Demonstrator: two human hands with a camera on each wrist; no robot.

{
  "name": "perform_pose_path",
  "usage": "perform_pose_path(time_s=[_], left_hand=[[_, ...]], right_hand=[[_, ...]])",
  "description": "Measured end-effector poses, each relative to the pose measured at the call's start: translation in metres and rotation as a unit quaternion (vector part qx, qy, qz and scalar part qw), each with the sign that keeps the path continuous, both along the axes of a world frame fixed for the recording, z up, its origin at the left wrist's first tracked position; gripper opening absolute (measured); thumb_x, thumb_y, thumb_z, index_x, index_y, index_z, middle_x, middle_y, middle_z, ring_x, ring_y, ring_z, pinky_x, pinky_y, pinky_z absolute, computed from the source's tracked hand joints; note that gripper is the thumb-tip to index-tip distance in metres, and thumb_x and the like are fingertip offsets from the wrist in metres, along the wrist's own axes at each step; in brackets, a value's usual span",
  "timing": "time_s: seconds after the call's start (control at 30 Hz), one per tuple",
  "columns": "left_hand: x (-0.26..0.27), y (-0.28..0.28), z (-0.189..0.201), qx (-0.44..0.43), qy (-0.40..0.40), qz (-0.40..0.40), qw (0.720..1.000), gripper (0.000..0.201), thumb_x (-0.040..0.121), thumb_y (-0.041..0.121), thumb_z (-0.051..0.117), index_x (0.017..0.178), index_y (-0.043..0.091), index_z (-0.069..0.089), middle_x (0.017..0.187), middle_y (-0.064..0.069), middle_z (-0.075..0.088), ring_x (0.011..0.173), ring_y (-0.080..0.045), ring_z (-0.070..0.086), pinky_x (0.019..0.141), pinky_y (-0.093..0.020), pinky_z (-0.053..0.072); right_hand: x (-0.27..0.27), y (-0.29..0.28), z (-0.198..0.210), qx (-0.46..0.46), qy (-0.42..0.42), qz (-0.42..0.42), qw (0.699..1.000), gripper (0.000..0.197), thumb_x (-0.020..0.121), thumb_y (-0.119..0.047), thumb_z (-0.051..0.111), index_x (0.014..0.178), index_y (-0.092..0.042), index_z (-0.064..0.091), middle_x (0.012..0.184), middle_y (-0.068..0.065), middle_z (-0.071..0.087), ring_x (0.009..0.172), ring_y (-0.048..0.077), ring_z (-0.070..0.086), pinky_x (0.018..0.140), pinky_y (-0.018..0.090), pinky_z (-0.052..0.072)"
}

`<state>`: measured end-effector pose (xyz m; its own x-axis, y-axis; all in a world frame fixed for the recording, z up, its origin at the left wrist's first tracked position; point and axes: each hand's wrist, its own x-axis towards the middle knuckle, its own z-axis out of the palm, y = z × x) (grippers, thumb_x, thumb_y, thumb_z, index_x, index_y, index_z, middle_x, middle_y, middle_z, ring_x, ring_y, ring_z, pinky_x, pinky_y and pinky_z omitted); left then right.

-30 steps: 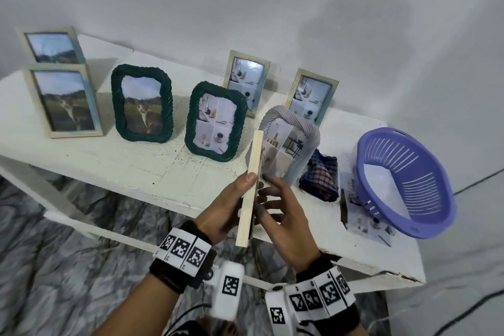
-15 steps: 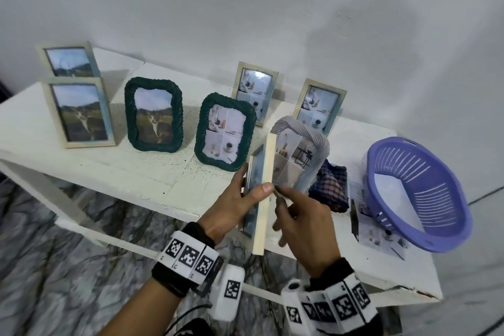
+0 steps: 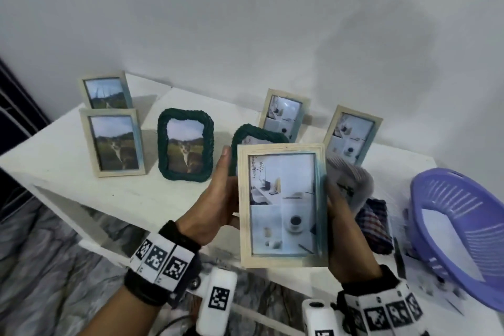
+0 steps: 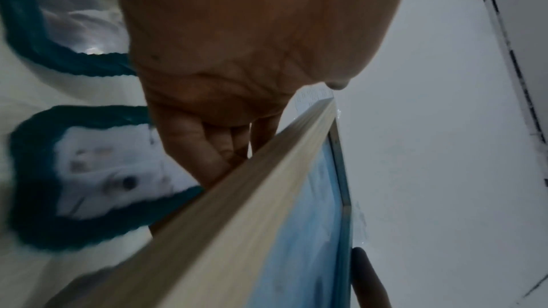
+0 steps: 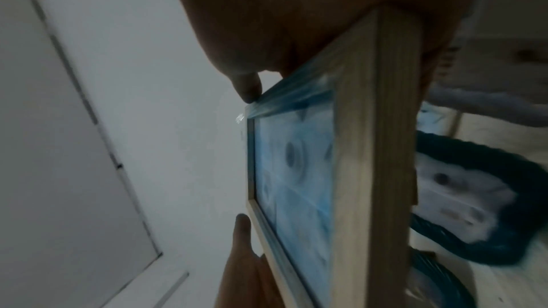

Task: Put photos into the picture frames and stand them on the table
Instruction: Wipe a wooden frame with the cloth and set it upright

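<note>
I hold a light wooden picture frame [image 3: 282, 204] upright above the table's front edge, with its photo of a room collage facing me. My left hand [image 3: 222, 194] grips its left side, thumb along the edge and fingers behind. My right hand [image 3: 341, 226] grips the right side. In the left wrist view the frame [image 4: 237, 219] runs diagonally under the curled fingers [image 4: 207, 144]. In the right wrist view the right thumb [image 5: 246, 86] sits on the frame's [image 5: 370, 149] front edge. Several filled frames stand on the white table [image 3: 136, 194], among them a green one [image 3: 185, 144] and a grey woven one [image 3: 351, 185].
A purple plastic basket [image 3: 458, 226] lies tilted at the table's right end. Beside it are a checked cloth [image 3: 373, 224] and loose photo sheets [image 3: 436, 286]. A second green frame [image 3: 253, 135] stands partly hidden behind the held frame. The wall is close behind.
The held frame has turned from edge-on to facing me and has risen. My right hand moved from its back to gripping its right side.
</note>
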<state>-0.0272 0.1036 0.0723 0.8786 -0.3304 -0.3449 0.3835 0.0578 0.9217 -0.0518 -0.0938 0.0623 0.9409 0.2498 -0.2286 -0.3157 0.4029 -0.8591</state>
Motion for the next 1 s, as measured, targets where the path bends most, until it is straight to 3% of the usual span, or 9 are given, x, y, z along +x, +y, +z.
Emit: perform_pose_path(time_s=[0.1, 0.17, 0.23, 0.3, 0.4, 0.53, 0.7, 0.83, 1.0], left_hand=[[0.033, 0.024, 0.024, 0.021, -0.033, 0.006, 0.999, 0.086, 0.074, 0.082, 0.012, 0.1, 0.031, 0.076, 0.106, -0.009, 0.074, 0.103, -0.03, 0.069, 0.096, -0.057, 0.049], [0.062, 0.047, 0.044, 0.043, -0.052, 0.022, 0.997, 0.086, 0.081, 0.079, 0.01, 0.097, 0.027, 0.076, 0.098, -0.009, 0.076, 0.091, -0.027, 0.072, 0.084, -0.045, 0.057], [0.095, 0.074, 0.069, 0.078, -0.072, 0.028, 0.994, 0.093, 0.082, 0.081, 0.011, 0.089, 0.017, 0.078, 0.092, -0.013, 0.075, 0.079, -0.027, 0.07, 0.068, -0.032, 0.054], [0.132, 0.103, 0.096, 0.116, -0.107, 0.024, 0.987, 0.1, 0.08, 0.085, 0.009, 0.083, 0.011, 0.076, 0.088, -0.016, 0.074, 0.073, -0.028, 0.065, 0.068, -0.033, 0.05], [0.187, 0.134, 0.131, 0.151, -0.153, 0.02, 0.976, 0.1, 0.084, 0.083, 0.008, 0.094, 0.008, 0.074, 0.094, -0.019, 0.073, 0.082, -0.03, 0.066, 0.08, -0.04, 0.055], [0.258, 0.162, 0.158, 0.168, -0.188, 0.022, 0.967, 0.078, 0.09, 0.074, 0.02, 0.076, 0.014, 0.068, 0.071, -0.006, 0.068, 0.07, -0.023, 0.066, 0.067, -0.033, 0.054], [0.334, 0.183, 0.137, 0.201, -0.168, -0.008, 0.965, 0.066, 0.092, 0.064, 0.023, 0.089, 0.011, 0.062, 0.076, -0.008, 0.064, 0.066, -0.023, 0.062, 0.062, -0.031, 0.054], [0.378, 0.192, 0.091, 0.194, -0.117, -0.02, 0.974, 0.056, 0.094, 0.055, 0.024, 0.078, 0.012, 0.057, 0.065, -0.008, 0.06, 0.058, -0.026, 0.058, 0.056, -0.03, 0.053], [0.404, 0.197, 0.029, 0.188, -0.071, -0.019, 0.979, 0.052, 0.095, 0.047, 0.025, 0.068, 0.013, 0.053, 0.052, -0.004, 0.057, 0.051, -0.026, 0.056, 0.057, -0.033, 0.052]], right_hand=[[0.033, 0.02, 0.018, -0.059, -0.057, 0.016, 0.996, 0.055, 0.096, -0.051, 0.034, 0.127, -0.015, 0.061, 0.123, 0.015, 0.066, 0.115, 0.033, 0.062, 0.095, 0.046, 0.052], [0.063, 0.037, 0.037, -0.117, -0.094, 0.026, 0.988, 0.054, 0.098, -0.051, 0.032, 0.125, -0.015, 0.062, 0.119, 0.016, 0.067, 0.111, 0.034, 0.064, 0.093, 0.048, 0.05], [0.097, 0.055, 0.061, -0.18, -0.143, 0.005, 0.973, 0.047, 0.1, -0.046, 0.035, 0.118, -0.014, 0.065, 0.107, 0.015, 0.071, 0.098, 0.032, 0.069, 0.078, 0.046, 0.057], [0.134, 0.075, 0.089, -0.223, -0.221, -0.027, 0.949, 0.034, 0.102, -0.034, 0.041, 0.113, -0.011, 0.063, 0.099, 0.015, 0.071, 0.085, 0.028, 0.069, 0.066, 0.041, 0.059], [0.184, 0.106, 0.123, -0.275, -0.299, -0.072, 0.911, 0.019, 0.101, -0.015, 0.046, 0.118, -0.016, 0.055, 0.091, 0.01, 0.07, 0.074, 0.02, 0.069, 0.061, 0.034, 0.058], [0.253, 0.141, 0.145, -0.327, -0.335, -0.146, 0.871, 0.022, 0.094, -0.004, 0.048, 0.114, -0.006, 0.057, 0.09, 0.023, 0.068, 0.08, 0.023, 0.072, 0.064, 0.036, 0.06], [0.317, 0.162, 0.138, -0.432, -0.294, -0.134, 0.842, 0.022, 0.091, -0.012, 0.05, 0.1, -0.003, 0.068, 0.092, 0.02, 0.07, 0.086, 0.029, 0.07, 0.075, 0.047, 0.059], [0.351, 0.171, 0.114, -0.478, -0.222, -0.081, 0.846, 0.024, 0.092, -0.016, 0.051, 0.113, -0.009, 0.061, 0.092, 0.019, 0.071, 0.085, 0.032, 0.07, 0.08, 0.049, 0.058], [0.376, 0.178, 0.084, -0.527, -0.138, 0.024, 0.838, 0.033, 0.098, -0.013, 0.04, 0.129, -0.007, 0.049, 0.104, 0.02, 0.067, 0.089, 0.032, 0.068, 0.085, 0.044, 0.055]])
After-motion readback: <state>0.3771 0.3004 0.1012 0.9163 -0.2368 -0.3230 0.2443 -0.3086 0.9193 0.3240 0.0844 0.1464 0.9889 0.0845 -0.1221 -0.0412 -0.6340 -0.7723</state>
